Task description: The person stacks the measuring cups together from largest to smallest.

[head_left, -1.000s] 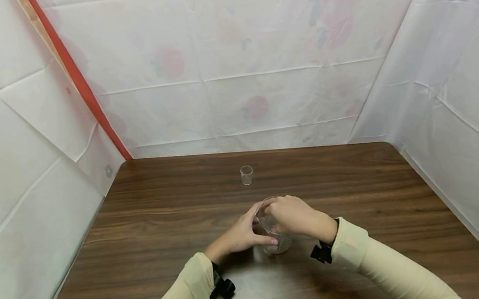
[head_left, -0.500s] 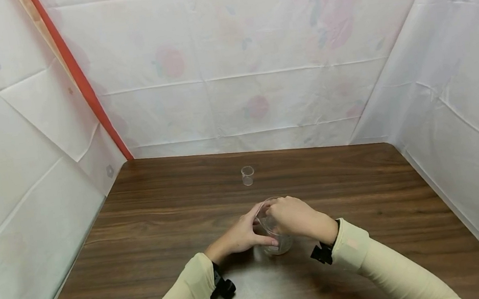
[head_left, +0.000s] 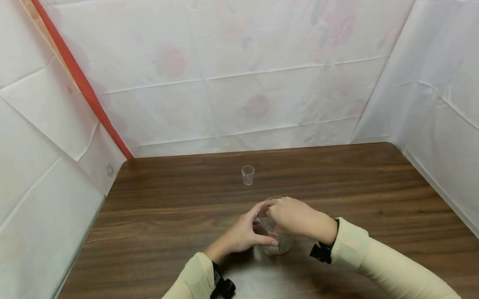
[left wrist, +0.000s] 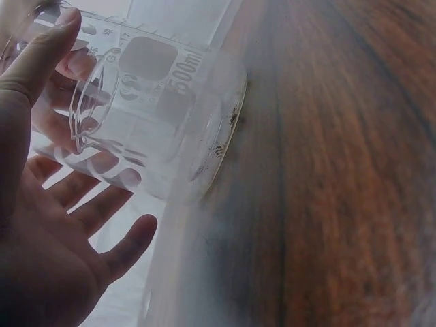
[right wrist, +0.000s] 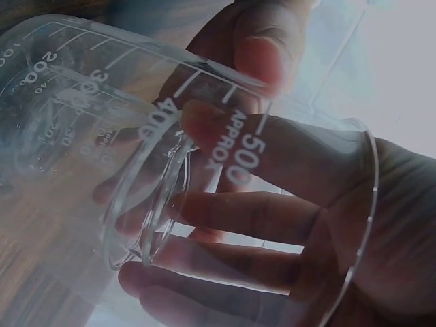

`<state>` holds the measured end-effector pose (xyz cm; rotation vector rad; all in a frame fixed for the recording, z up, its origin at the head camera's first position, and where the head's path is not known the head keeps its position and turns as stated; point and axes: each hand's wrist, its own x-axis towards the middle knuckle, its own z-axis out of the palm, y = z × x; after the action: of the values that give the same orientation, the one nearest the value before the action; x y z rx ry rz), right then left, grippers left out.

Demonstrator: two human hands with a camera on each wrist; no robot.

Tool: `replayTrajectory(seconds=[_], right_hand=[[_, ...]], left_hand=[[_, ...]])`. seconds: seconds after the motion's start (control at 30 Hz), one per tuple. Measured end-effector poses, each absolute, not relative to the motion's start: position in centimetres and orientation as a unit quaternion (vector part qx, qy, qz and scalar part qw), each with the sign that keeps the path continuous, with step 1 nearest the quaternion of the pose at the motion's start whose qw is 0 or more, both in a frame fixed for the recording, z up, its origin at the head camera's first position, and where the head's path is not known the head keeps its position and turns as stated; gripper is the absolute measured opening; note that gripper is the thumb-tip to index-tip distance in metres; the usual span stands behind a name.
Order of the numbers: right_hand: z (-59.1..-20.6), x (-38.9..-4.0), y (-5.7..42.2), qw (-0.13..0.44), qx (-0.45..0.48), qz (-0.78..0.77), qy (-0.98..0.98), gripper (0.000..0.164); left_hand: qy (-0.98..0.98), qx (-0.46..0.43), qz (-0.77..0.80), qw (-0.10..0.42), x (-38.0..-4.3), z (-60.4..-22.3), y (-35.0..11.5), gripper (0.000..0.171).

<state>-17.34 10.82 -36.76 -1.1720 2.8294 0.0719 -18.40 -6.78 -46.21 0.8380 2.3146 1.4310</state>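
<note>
A large clear glass beaker [head_left: 280,246] marked 500 ml stands upright on the brown table. My left hand [head_left: 243,233] grips it from the left, thumb across the near side and fingers behind. Smaller glass sits inside: in the right wrist view a graduated inner beaker [right wrist: 75,116] shows through the wall, with two rims [right wrist: 129,204] close together. My right hand [head_left: 299,217] reaches down through the mouth, thumb and fingers pinching at those inner rims. From the left wrist view, the large beaker's base [left wrist: 221,146] is right at the tabletop, with the little finger held off the glass.
A small clear glass beaker [head_left: 248,175] stands by itself farther back on the wood-grain table [head_left: 160,193]. White printed sheets [head_left: 221,63] hang behind and on both sides, and a red strip [head_left: 80,79] runs down the left back corner.
</note>
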Motion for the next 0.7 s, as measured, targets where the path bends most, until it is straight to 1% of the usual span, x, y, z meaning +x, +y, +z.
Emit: replayTrajectory(seconds=[0.23,0.43,0.57,0.7], right_hand=[[-36.82,-17.40,10.96,0.033,-0.396,0.016,0.918,0.018],[-36.90,-17.43,10.99,0.032,-0.398,0.011,0.917,0.019],[-36.91,-17.48,11.04,0.026,-0.403,0.012,0.915,0.016],[-36.89,-17.47,11.06,0.023,-0.404,0.009,0.914,0.017]], left_hand=[[0.807,0.294,0.492,0.142,-18.46,-46.21,-6.81,0.097],[0.807,0.292,0.492,0.146,-18.50,-46.28,-6.83,0.097],[0.808,0.287,0.493,0.148,-18.49,-46.28,-6.86,0.097],[0.806,0.285,0.496,0.151,-18.43,-46.23,-6.90,0.097]])
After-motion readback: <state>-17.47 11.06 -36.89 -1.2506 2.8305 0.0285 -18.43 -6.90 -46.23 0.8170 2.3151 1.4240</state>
